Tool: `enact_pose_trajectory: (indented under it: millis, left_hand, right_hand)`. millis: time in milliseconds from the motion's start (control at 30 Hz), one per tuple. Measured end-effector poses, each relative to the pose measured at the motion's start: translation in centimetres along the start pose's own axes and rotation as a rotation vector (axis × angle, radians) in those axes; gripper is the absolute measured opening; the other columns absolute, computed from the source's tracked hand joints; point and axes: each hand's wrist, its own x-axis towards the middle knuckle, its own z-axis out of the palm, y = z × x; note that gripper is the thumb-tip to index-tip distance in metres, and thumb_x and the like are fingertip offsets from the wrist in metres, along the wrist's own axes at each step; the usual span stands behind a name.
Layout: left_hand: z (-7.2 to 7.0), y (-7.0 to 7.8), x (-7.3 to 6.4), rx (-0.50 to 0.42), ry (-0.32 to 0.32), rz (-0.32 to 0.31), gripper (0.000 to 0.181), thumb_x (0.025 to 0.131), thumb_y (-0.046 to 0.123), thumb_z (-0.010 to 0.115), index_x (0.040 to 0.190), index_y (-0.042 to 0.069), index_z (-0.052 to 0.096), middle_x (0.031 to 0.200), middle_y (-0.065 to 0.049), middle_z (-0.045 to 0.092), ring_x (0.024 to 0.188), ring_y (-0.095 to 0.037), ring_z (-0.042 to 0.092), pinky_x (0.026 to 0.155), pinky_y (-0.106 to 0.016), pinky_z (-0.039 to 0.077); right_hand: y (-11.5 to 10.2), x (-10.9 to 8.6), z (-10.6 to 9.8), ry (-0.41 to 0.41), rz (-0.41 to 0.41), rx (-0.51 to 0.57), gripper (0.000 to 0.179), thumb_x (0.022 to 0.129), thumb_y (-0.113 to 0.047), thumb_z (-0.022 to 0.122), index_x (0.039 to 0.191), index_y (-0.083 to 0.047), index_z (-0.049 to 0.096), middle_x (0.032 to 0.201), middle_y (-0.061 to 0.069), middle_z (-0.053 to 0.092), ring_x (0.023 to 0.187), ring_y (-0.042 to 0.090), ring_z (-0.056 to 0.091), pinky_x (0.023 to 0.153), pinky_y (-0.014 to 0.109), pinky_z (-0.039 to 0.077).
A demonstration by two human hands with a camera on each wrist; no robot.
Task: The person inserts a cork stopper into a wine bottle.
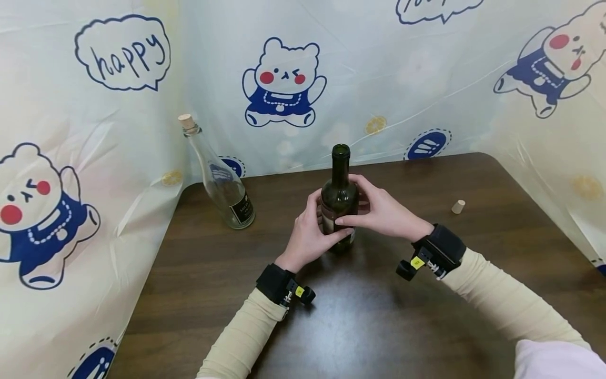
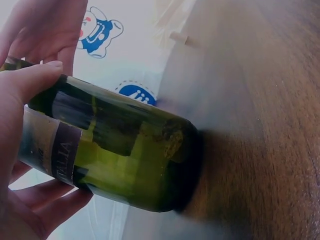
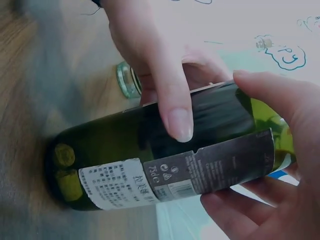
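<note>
Green glass bottle [image 1: 340, 199], upright, dark and white printed labels [image 3: 117, 185]; left hand [image 1: 309, 234], right hand [image 1: 387, 211] both gripping it.

A corked clear bottle [image 1: 221, 188] and a small cork [image 1: 458, 207] sit on the brown table [image 1: 199, 295]

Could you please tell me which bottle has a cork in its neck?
The clear bottle, on the left: a cork plugs its top, while the dark green bottle has a bare mouth.
</note>
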Motion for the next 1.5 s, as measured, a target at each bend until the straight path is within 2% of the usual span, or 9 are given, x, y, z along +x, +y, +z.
enact_pose_trajectory:
  millis: [100, 233, 433, 600, 733, 933, 1100, 1333, 1500]
  left_hand:
    - [0.0, 0.0, 0.0, 0.023, -0.012, -0.015, 0.096, 0.081, 0.052, 0.079, 0.157, 0.022, 0.027, 0.119, -0.003, 0.067, 0.102, -0.016, 0.064, 0.081, -0.043, 0.056]
    - [0.0, 0.1, 0.0, 0.022, -0.022, -0.042, 0.096, 0.081, 0.054, 0.078, 0.155, 0.021, 0.027, 0.119, -0.003, 0.066, 0.104, -0.017, 0.064, 0.083, -0.044, 0.056]
    - [0.1, 0.1, -0.1, 0.016, -0.014, -0.049, 0.094, 0.08, 0.051, 0.081, 0.152, 0.019, 0.029, 0.113, -0.001, 0.066, 0.101, -0.019, 0.064, 0.081, -0.044, 0.056]
    - [0.1, 0.0, -0.2, 0.033, -0.006, -0.048, 0.094, 0.08, 0.054, 0.079, 0.152, 0.019, 0.03, 0.112, 0.0, 0.066, 0.1, -0.018, 0.063, 0.08, -0.041, 0.054]
    - [0.0, 0.0, -0.2, 0.015, -0.011, -0.059, 0.093, 0.08, 0.052, 0.08, 0.152, 0.019, 0.03, 0.114, -0.001, 0.065, 0.102, -0.018, 0.064, 0.083, -0.045, 0.056]
    - [0.0, 0.2, -0.2, 0.015, -0.027, -0.067, 0.094, 0.08, 0.051, 0.081, 0.153, 0.02, 0.029, 0.114, 0.0, 0.066, 0.1, -0.014, 0.063, 0.082, -0.044, 0.056]
    - [0.0, 0.2, -0.1, 0.029, -0.025, -0.066, 0.094, 0.08, 0.05, 0.081, 0.153, 0.021, 0.028, 0.116, 0.001, 0.066, 0.101, -0.012, 0.063, 0.082, -0.04, 0.055]
    - [0.1, 0.2, -0.1, 0.014, -0.024, -0.061, 0.094, 0.081, 0.048, 0.081, 0.153, 0.021, 0.028, 0.119, -0.001, 0.067, 0.103, -0.013, 0.064, 0.084, -0.043, 0.056]
    - [0.1, 0.2, -0.2, 0.007, -0.023, -0.059, 0.093, 0.081, 0.048, 0.081, 0.153, 0.02, 0.028, 0.12, -0.002, 0.067, 0.106, -0.015, 0.066, 0.087, -0.045, 0.056]
  right_hand:
    - [0.5, -0.4, -0.4, -0.038, 0.008, -0.038, 0.091, 0.085, -0.036, 0.082, 0.158, -0.019, 0.031, 0.144, 0.013, 0.06, 0.128, 0.029, 0.061, 0.103, 0.049, 0.052]
    - [2.1, -1.3, -2.4, -0.021, 0.066, -0.208, 0.089, 0.086, -0.045, 0.079, 0.158, -0.015, 0.036, 0.153, 0.015, 0.052, 0.138, 0.036, 0.05, 0.109, 0.058, 0.044]
    - [6.4, -3.9, -8.1, 0.058, 0.268, -0.515, 0.087, 0.088, -0.053, 0.072, 0.152, 0.0, 0.046, 0.154, 0.028, 0.045, 0.142, 0.046, 0.039, 0.112, 0.066, 0.033]
    - [10.8, -6.5, -12.7, 0.108, 0.446, -0.634, 0.089, 0.089, -0.051, 0.072, 0.146, 0.012, 0.044, 0.146, 0.041, 0.043, 0.132, 0.057, 0.041, 0.103, 0.072, 0.037]
    - [13.7, -8.5, -15.0, 0.085, 0.556, -0.645, 0.096, 0.088, -0.056, 0.07, 0.144, 0.017, 0.041, 0.139, 0.047, 0.044, 0.122, 0.061, 0.045, 0.095, 0.074, 0.041]
    - [16.7, -10.1, -15.7, 0.013, 0.638, -0.592, 0.105, 0.085, -0.066, 0.066, 0.141, 0.018, 0.04, 0.131, 0.046, 0.051, 0.111, 0.058, 0.052, 0.093, 0.073, 0.043]
    - [18.0, -10.0, -15.8, 0.018, 0.589, -0.598, 0.081, 0.092, -0.052, 0.064, 0.13, 0.017, 0.047, 0.12, 0.043, 0.058, 0.103, 0.055, 0.056, 0.089, 0.069, 0.046]
    - [18.9, -9.5, -15.7, 0.036, 0.531, -0.602, 0.038, 0.098, -0.022, 0.056, 0.113, 0.013, 0.051, 0.098, 0.03, 0.061, 0.088, 0.045, 0.057, 0.083, 0.061, 0.047]
    - [18.2, -8.9, -15.4, 0.074, 0.551, -0.545, 0.04, 0.099, -0.026, 0.055, 0.113, 0.011, 0.052, 0.099, 0.029, 0.061, 0.088, 0.041, 0.057, 0.08, 0.056, 0.048]
